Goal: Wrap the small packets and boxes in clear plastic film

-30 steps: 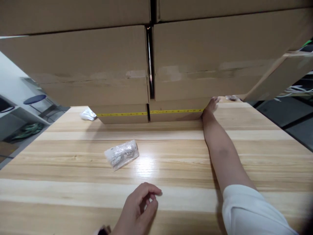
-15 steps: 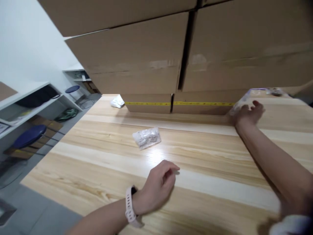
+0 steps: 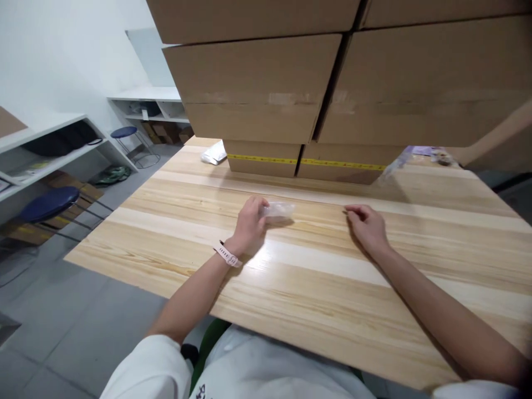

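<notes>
- Wristband: on the left wrist, just nearer the body than the left hand.
- Left hand: thumb and fingers closed around the near-side end of the clear packet, its left one, above the wooden table.
- Clear packet: sticks out to the right of the left hand, long axis running sideways, towards the right hand. A shadow shows under it; whether it is lifted is unclear. The left hand is the nearer one, in contact; the right is well apart.
- Right hand: to the right of the packet's free end, fingers curled, nothing visible held; whether the fingertips meet, I cannot tell.
- Cardboard boxes: beyond both hands, yellow strip across the lowest.
- Silvery packet: beyond the left hand, further left.
</notes>
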### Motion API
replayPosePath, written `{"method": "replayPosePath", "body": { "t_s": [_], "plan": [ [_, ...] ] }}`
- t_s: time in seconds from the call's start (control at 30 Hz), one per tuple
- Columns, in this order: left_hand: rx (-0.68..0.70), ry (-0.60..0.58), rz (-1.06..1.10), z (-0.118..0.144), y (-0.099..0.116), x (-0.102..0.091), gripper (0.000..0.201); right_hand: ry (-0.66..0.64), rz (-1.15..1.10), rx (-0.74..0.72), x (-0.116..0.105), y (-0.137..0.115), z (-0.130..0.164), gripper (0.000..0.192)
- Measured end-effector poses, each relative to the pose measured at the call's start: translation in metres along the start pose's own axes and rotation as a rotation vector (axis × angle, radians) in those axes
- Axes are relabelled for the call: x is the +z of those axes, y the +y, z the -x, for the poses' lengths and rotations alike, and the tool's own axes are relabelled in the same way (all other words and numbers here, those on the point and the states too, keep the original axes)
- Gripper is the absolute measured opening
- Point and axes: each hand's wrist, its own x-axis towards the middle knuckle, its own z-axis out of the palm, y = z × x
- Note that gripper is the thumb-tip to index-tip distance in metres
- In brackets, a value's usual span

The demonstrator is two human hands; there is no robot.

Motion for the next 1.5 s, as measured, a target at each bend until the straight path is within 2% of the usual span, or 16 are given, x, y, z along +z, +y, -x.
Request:
{"method": "replayPosePath", "body": {
  "t_s": [0.07, 0.2, 0.27, 0.33, 0.43, 0.53, 0.63, 0.73, 0.83, 0.97, 1.03, 1.13, 1.2, 1.27, 1.4, 1.5],
  "plan": [
    [0.132, -0.055, 0.046, 0.012, 0.021, 0.016, 0.034, -0.130, -0.037, -0.029, 0.011, -0.017, 0.032, 0.025],
    [0.348, -0.346, 0.167, 0.034, 0.056, 0.027, 0.036, -0.484, -0.157, -0.080, 0.020, -0.048, 0.083, 0.051],
    [0.333, -0.490, 0.285, 0.039, 0.063, 0.022, 0.031, -0.611, -0.166, -0.109, 0.017, -0.056, 0.096, 0.063],
    [0.210, -0.525, 0.395, 0.041, 0.063, 0.014, 0.018, -0.668, -0.140, -0.161, 0.012, -0.057, 0.104, 0.080],
    [0.052, -0.392, 0.401, 0.039, 0.057, 0.009, 0.021, -0.642, 0.042, -0.280, 0.006, -0.057, 0.111, 0.093],
    [0.016, -0.333, 0.303, 0.037, 0.050, 0.013, 0.055, -0.605, 0.105, -0.361, 0.006, -0.059, 0.117, 0.058],
    [-0.039, -0.248, 0.238, 0.034, 0.043, 0.015, 0.063, -0.524, -0.030, -0.266, 0.008, -0.060, 0.116, 0.022],
    [-0.106, -0.051, 0.239, 0.028, 0.034, 0.011, 0.049, -0.272, -0.129, -0.070, 0.007, -0.053, 0.105, 0.031],
    [-0.252, 0.049, 0.315, 0.022, 0.023, 0.008, 0.034, -0.032, -0.233, 0.013, 0.004, -0.042, 0.088, 0.031],
    [-0.489, 0.082, 0.349, 0.019, 0.013, 0.007, 0.031, 0.031, -0.293, 0.128, -0.005, -0.031, 0.074, 0.043],
    [-0.472, 0.140, 0.270, 0.019, 0.012, 0.004, 0.037, 0.004, -0.238, 0.113, -0.009, -0.030, 0.074, 0.049],
    [-0.214, 0.264, 0.026, 0.021, 0.017, 0.000, 0.047, -0.076, -0.038, -0.069, -0.015, -0.033, 0.079, 0.048],
    [-0.023, 0.237, -0.047, 0.024, 0.023, 0.000, 0.049, -0.130, 0.171, -0.229, -0.015, -0.038, 0.084, 0.048],
    [0.094, 0.091, -0.031, 0.027, 0.028, 0.004, 0.049, -0.182, 0.363, -0.355, -0.012, -0.041, 0.089, 0.054],
    [0.106, -0.207, -0.074, 0.033, 0.031, 0.019, 0.066, -0.274, 0.565, -0.477, -0.005, -0.043, 0.096, 0.059],
    [0.098, -0.266, -0.113, 0.034, 0.029, 0.023, 0.079, -0.306, 0.602, -0.588, -0.005, -0.044, 0.099, 0.040]
  ]
}}
